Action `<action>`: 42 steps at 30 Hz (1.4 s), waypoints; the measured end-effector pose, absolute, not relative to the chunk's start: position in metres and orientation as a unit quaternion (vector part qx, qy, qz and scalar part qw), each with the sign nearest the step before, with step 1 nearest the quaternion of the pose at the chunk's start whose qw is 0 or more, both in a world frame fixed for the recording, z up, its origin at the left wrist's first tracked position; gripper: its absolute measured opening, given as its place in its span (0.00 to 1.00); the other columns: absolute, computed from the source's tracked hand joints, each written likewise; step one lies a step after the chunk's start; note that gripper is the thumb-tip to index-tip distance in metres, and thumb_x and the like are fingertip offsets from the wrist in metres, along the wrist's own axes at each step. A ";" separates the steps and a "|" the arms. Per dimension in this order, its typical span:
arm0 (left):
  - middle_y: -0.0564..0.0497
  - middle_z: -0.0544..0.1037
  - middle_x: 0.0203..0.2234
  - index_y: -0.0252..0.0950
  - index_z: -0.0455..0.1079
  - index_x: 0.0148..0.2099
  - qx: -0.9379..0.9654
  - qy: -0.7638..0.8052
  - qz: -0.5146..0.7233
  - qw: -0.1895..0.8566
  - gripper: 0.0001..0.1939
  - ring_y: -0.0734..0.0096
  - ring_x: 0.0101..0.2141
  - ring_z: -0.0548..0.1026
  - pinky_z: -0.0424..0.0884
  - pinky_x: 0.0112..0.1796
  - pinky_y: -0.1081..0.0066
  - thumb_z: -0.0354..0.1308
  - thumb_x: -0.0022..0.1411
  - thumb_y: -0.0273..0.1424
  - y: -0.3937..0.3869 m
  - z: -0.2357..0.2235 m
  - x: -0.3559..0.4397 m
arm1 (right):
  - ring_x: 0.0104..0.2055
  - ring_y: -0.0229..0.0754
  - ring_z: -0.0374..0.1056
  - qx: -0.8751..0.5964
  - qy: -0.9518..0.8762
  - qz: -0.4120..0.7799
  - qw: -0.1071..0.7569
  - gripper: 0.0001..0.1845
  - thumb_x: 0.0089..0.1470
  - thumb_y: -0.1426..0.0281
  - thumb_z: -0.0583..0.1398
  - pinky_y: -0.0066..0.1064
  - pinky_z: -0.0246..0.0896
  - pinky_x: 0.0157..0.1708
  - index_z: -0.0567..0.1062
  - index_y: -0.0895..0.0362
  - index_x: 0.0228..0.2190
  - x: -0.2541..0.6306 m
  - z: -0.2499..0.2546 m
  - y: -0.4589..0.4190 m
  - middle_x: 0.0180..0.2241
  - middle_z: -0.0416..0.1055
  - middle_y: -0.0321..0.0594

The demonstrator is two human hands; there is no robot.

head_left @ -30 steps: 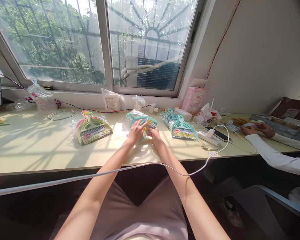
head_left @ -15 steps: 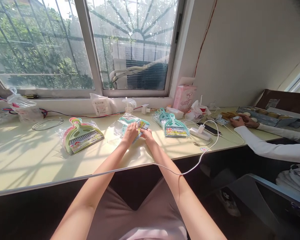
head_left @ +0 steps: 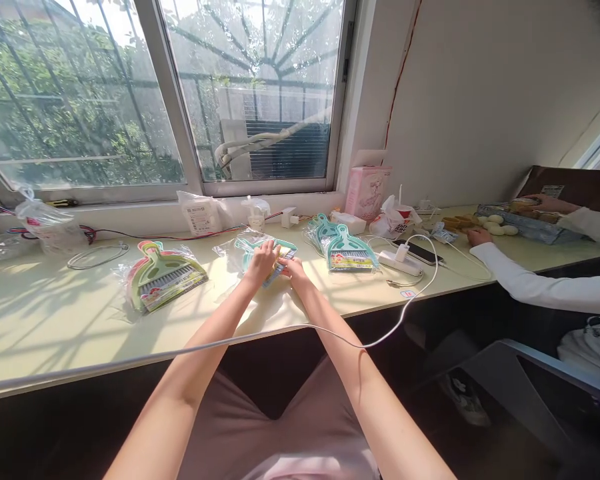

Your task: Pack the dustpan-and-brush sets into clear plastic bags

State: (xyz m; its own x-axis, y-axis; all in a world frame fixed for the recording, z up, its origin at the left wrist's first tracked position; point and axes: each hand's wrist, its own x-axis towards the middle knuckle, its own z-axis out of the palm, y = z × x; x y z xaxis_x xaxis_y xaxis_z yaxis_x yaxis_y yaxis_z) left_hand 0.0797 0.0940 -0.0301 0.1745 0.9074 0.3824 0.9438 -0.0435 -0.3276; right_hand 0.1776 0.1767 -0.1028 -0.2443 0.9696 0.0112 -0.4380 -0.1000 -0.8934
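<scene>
Between my hands is a teal dustpan and brush set with a printed card, partly in clear plastic. My left hand lies over it with fingers curled around it. At its right edge, my right hand pinches the card side. My fingers hide much of the set. To the left lies a green and pink dustpan set in a clear bag. On the right, a teal dustpan set rests, overlapping another teal set behind it.
A white power strip and a black phone lie to the right. A white cable hangs across the table's front edge. Along the window stand a pink box and plastic bags. A co-worker's hands are at the far right.
My hands stay on the teal set, which is turned slightly and lies flatter. At the right, one of the co-worker's hands has moved away from the other, to the grey tray.
</scene>
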 end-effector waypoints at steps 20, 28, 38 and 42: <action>0.33 0.78 0.65 0.38 0.64 0.81 -0.759 -0.569 -0.063 0.309 0.37 0.49 0.63 0.79 0.80 0.55 0.59 0.48 0.74 0.18 0.096 -0.033 0.076 | 0.39 0.48 0.80 -0.320 -0.434 0.658 0.526 0.05 0.55 0.75 0.69 0.45 0.80 0.51 0.81 0.57 0.36 0.198 -0.077 0.159 0.31 0.80 0.39; 0.27 0.72 0.72 0.35 0.62 0.82 -0.705 -0.638 -0.119 0.287 0.35 0.40 0.69 0.74 0.81 0.59 0.51 0.52 0.76 0.26 0.091 -0.028 0.083 | 0.47 0.50 0.83 -0.335 -0.327 0.656 0.592 0.05 0.55 0.77 0.68 0.44 0.82 0.54 0.80 0.57 0.34 0.199 -0.065 0.159 0.33 0.84 0.41; 0.28 0.72 0.73 0.32 0.72 0.73 -0.764 -0.583 -0.113 0.251 0.26 0.45 0.75 0.70 0.79 0.65 0.51 0.52 0.77 0.22 0.081 -0.027 0.092 | 0.43 0.48 0.83 -0.362 -0.226 0.628 0.651 0.08 0.53 0.77 0.68 0.35 0.83 0.45 0.81 0.57 0.37 0.203 -0.067 0.163 0.32 0.84 0.40; 0.29 0.72 0.73 0.35 0.67 0.78 -0.741 -0.610 -0.128 0.251 0.31 0.44 0.73 0.72 0.81 0.62 0.50 0.51 0.77 0.22 0.079 -0.030 0.089 | 0.49 0.51 0.83 -0.363 -0.243 0.620 0.652 0.10 0.54 0.72 0.70 0.36 0.82 0.46 0.81 0.57 0.40 0.204 -0.071 0.167 0.37 0.85 0.43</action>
State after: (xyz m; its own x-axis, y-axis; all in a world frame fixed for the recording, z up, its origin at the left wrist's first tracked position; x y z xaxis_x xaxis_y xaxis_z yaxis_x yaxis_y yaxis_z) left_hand 0.0891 0.0794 -0.0296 0.2234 0.8391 0.4960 0.9678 -0.1305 -0.2152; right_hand 0.2035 0.1668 -0.0713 0.1127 0.9848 -0.1325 -0.6318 -0.0319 -0.7745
